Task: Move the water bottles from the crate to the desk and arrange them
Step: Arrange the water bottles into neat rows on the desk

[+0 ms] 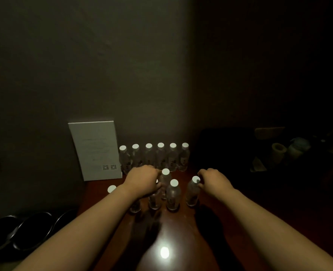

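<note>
Both hands grip bottles: right hand (213,180) pinches capped bottle (193,190); left hand (144,182) closes over another.

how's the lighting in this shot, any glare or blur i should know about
Head view: very dim, the right side almost black; a bright glare spot sits on the glossy desk near the camera; white bottle caps stand out while the clear bottles look soft; the hands cast dark shadows toward the camera; wide-angle bending stretches the forearms at the edges.

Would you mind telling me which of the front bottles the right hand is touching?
The rightmost front bottle: the right hand has its fingers at its white cap, and it tilts slightly, unlike the bottle beside it.
</note>
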